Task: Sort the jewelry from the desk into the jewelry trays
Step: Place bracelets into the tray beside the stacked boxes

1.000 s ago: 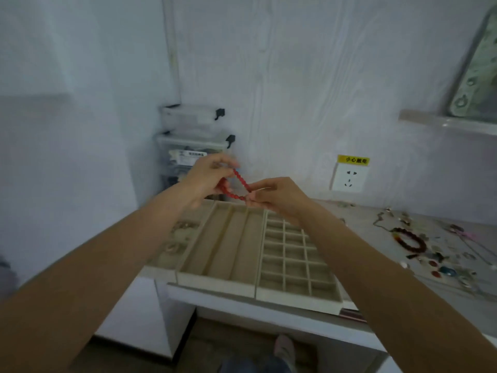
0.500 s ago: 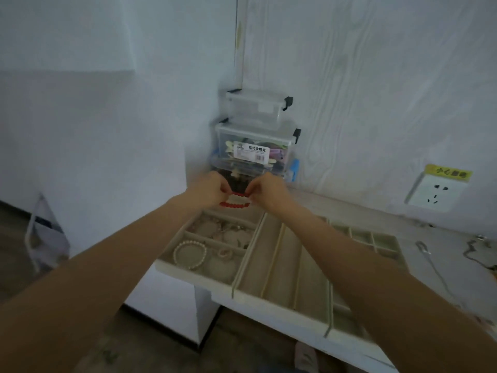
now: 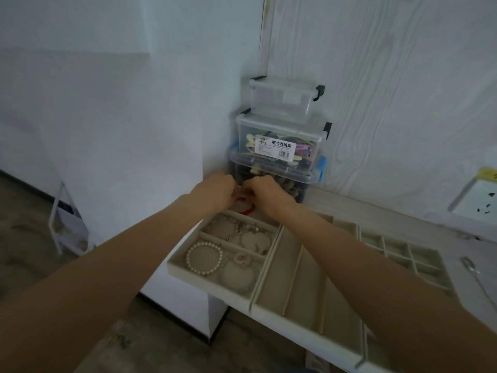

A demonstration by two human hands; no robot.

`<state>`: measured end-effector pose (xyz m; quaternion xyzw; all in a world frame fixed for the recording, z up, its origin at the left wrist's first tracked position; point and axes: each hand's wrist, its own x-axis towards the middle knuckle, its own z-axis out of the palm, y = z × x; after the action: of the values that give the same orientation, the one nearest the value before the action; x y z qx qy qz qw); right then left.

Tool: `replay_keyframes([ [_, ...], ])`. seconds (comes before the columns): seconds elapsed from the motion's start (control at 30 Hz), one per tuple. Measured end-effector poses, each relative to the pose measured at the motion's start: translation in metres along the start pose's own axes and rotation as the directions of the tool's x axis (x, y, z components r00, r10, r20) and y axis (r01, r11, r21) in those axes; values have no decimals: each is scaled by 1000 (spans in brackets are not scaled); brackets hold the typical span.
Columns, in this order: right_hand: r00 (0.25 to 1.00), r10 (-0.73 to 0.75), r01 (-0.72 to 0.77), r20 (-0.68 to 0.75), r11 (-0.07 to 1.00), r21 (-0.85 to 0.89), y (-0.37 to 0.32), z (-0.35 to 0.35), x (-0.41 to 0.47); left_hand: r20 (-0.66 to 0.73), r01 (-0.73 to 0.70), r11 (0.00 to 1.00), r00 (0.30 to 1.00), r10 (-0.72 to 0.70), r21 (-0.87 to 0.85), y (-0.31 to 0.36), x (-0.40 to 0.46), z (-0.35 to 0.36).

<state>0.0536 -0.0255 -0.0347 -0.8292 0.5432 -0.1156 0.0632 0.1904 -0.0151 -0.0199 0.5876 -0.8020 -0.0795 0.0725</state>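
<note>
A pearl bracelet [image 3: 204, 258] lay in the near-left compartment of the leftmost jewelry tray [image 3: 176, 267], which sat at the desk's [image 3: 349, 208] left end. Above that tray's far edge the left hand [image 3: 216, 191] and the right hand [image 3: 265, 192] met, fingers curled, both pinching a red bead bracelet [image 3: 243, 210] that hung between them just over the tray's far compartment. Behind the hands stood stacked clear storage boxes [image 3: 279, 146] in the desk's back-left corner. Right of the first tray lay a long-slot tray [image 3: 304, 286], then a grid tray [image 3: 400, 254], and a wall socket [image 3: 481, 197] at the far right.
</note>
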Motion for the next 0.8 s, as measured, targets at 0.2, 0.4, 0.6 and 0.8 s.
replay_keyframes([
  [0.2, 994, -28, 13, -107, 990, -138, 6, -8, -13, 24, -30, 995, 999, 28, 98, -3, 0, 4],
  [0.4, 991, 78, -60, 105, 984, -167, 9, -6, -15, 54, -129, 989, 991, 126, 70, 3, -6, 0],
  [0.6, 982, 92, -78, 165, 993, -88, 3, -5, -17, 114, -126, 991, 985, 129, -37, 6, -4, -1],
  [0.8, 991, 117, -115, 64, 993, -32, 8, -7, -17, 45, -50, 989, 998, 44, 140, 5, 7, 5],
])
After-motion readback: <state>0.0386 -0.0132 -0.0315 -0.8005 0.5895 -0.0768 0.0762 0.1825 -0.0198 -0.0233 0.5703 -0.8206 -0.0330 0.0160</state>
